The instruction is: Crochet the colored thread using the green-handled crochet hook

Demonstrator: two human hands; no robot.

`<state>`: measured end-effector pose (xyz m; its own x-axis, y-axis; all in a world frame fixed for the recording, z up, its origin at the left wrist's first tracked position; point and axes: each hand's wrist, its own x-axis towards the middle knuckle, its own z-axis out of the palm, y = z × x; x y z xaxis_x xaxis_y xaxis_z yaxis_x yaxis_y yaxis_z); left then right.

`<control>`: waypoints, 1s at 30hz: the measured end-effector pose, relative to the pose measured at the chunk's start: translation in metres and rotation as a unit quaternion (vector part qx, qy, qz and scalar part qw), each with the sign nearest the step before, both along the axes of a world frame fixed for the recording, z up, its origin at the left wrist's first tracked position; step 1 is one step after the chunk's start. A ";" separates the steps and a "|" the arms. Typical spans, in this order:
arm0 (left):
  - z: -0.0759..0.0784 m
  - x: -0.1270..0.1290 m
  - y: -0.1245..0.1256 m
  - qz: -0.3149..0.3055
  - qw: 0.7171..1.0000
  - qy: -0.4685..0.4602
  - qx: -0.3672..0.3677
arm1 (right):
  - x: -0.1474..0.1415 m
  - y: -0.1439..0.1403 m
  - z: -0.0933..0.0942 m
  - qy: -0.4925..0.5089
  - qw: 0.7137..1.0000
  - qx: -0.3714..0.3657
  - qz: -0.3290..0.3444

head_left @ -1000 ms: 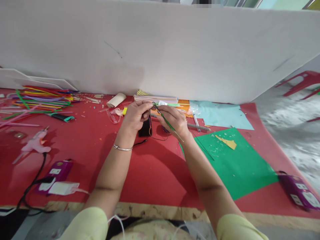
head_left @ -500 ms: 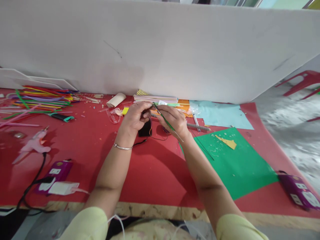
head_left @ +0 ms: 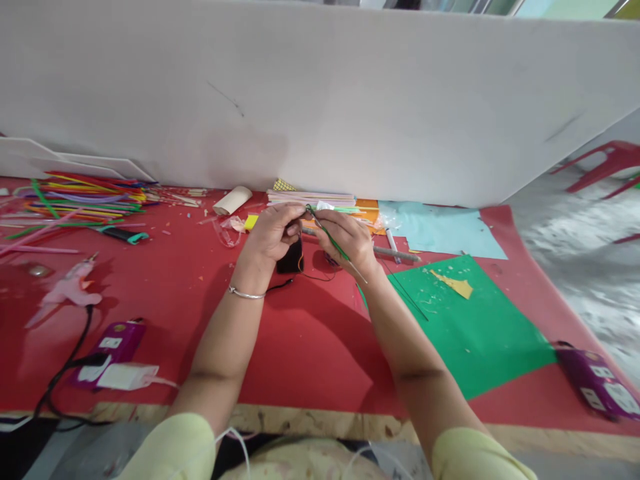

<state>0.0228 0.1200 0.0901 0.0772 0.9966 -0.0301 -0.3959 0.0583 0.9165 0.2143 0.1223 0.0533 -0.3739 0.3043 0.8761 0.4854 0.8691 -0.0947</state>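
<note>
Over the middle of the red table, my left hand [head_left: 278,231] and my right hand [head_left: 349,239] meet, fingertips almost touching. My right hand pinches a thin green stem-like wire [head_left: 334,244], which slants down across the palm to a bare, pale end near the wrist. Its upper end is at the fingertips of my left hand, whose thumb and fingers are closed on it; a small green loop shows there. Below the left fingers lies a black phone-like object [head_left: 290,260], partly covered. A thin dark wire [head_left: 407,295] runs beside my right wrist onto the green sheet.
A pink glue gun [head_left: 73,285], colourful pipe cleaners [head_left: 90,197] and a cutter [head_left: 123,234] lie left. Purple power boxes [head_left: 117,340] sit at both sides. A green sheet [head_left: 480,340] and blue paper [head_left: 445,230] are right. A white board [head_left: 320,100] stands behind.
</note>
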 end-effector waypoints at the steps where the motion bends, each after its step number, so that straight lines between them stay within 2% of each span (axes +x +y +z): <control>1: 0.000 0.002 0.000 0.017 1.000 0.001 0.008 | 0.000 0.000 0.000 0.000 1.000 -0.004 -0.004; 5: 0.001 0.010 -0.002 0.123 0.989 0.037 0.071 | -0.001 -0.001 0.001 0.005 1.000 0.000 -0.010; 8: 0.000 0.013 -0.003 0.155 0.982 0.054 0.096 | -0.002 -0.002 0.001 0.011 1.000 0.004 -0.011; 14: 0.001 0.011 -0.003 0.128 0.988 0.050 0.075 | -0.001 0.000 -0.003 0.023 1.000 -0.018 -0.007; 23: 0.003 0.009 -0.007 0.117 0.987 0.057 0.094 | -0.001 -0.004 0.002 -0.037 0.998 -0.048 0.003; 30: 0.010 0.006 -0.011 0.041 0.999 0.021 0.011 | -0.002 0.004 -0.009 -0.080 0.996 -0.016 -0.039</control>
<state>0.0292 0.1094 0.1004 -0.0049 0.9999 -0.0093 -0.3588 0.0069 0.9334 0.2125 0.1262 0.0445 -0.4811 0.3656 0.7968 0.5630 0.8256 -0.0388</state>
